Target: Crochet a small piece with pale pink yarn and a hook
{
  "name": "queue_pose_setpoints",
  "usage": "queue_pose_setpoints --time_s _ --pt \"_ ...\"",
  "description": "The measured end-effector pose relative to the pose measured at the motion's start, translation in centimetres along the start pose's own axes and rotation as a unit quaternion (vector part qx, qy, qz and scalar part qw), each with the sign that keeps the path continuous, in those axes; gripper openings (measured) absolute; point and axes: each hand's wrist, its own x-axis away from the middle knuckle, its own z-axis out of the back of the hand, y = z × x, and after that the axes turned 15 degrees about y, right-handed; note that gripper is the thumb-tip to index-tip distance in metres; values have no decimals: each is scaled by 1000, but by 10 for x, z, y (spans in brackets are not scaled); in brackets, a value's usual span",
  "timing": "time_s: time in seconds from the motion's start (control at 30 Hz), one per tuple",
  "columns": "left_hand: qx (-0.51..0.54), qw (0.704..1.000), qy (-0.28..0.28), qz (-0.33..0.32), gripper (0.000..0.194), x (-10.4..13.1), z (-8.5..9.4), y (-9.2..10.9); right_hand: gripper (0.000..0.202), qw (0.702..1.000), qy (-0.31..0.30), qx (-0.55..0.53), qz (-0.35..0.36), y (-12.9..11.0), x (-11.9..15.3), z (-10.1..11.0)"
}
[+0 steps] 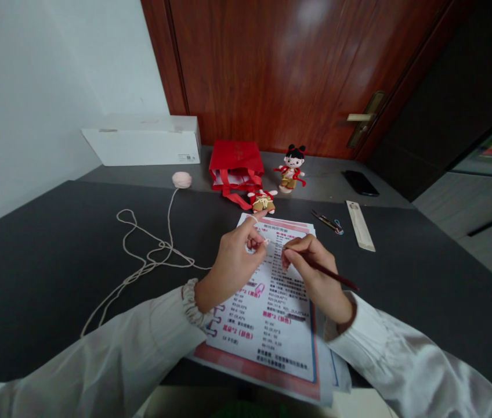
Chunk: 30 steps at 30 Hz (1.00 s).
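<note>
1. Clock centred on the yarn piece [266, 241]; 12 points away from you across the desk [411, 290].
2. Your left hand [237, 249]: grip closed on the small pale yarn piece, thumb against fingers, over the upper part of the printed sheets [267, 383]. Your index finger stretches toward 12, a turn of yarn around it.
3. Your right hand [315, 267]: grip clamped on the brown handle of the hook [337, 278], held pen-like. The handle's back end points to 4, its front end to 9, toward the yarn piece. Whether the tip sits in a stitch is too small to tell.
4. Yarn ball [182, 180] at 10, well apart from your hands; its strand [152, 262] lies in loose loops at 9 and runs to your left wrist.
5. Doll body [263, 203] at 12, red and tan, near your left fingertip. Red bag [237, 157] behind it at 11, handles toward you. Black-haired doll [291, 169] upright at 1.
6. Snips [326, 221] at 2, phone [361, 183] farther out along 2, narrow pale packet [360, 226] at 3.
7. White box [150, 141] at 10, beyond the ball; wooden door [272, 69] behind everything at 12.
</note>
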Motion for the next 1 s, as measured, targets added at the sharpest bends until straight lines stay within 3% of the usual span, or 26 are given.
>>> queue_pose_setpoints --time_s 0.1,0.2,0.27,0.37,0.47,0.53,0.6,0.7,0.77,0.83,0.9,0.97,1.0 --pt "21 999 -30 29 50 -2 0 -1 10 966 -99 114 211 2 -1 12" --pt "28 998 -44 39 48 -4 1 -2 14 930 -170 150 287 1 -3 17" --pt "22 998 -52 34 49 -4 1 -1 11 954 -137 132 233 1 -3 16" --pt "2 998 -60 23 52 -5 2 1 11 999 -15 29 26 -2 -2 7" --pt "-12 998 -64 15 53 -6 3 3 19 981 21 -107 -159 -5 -3 -1" --pt "-21 997 -72 15 53 -6 3 2 20 964 20 -143 -224 -5 -3 -3" --pt "-18 996 -82 23 52 -6 3 -2 18 972 11 -114 -206 -4 -3 0" --pt "23 994 -98 49 47 -7 2 -8 9 999 -17 13 -37 0 1 10" --pt "46 991 -107 64 45 -7 3 -10 6 991 -71 79 85 2 3 15" --pt "39 991 -111 61 43 -8 4 -8 7 979 -115 93 140 1 4 17" --pt "7 993 -110 40 41 -9 5 -4 8 990 -86 69 90 -1 3 14" --pt "-22 994 -106 18 41 -10 7 1 13 999 -4 -3 -52 -5 1 8" --pt "-31 994 -103 10 41 -10 7 3 16 989 16 -61 -134 -6 0 5"
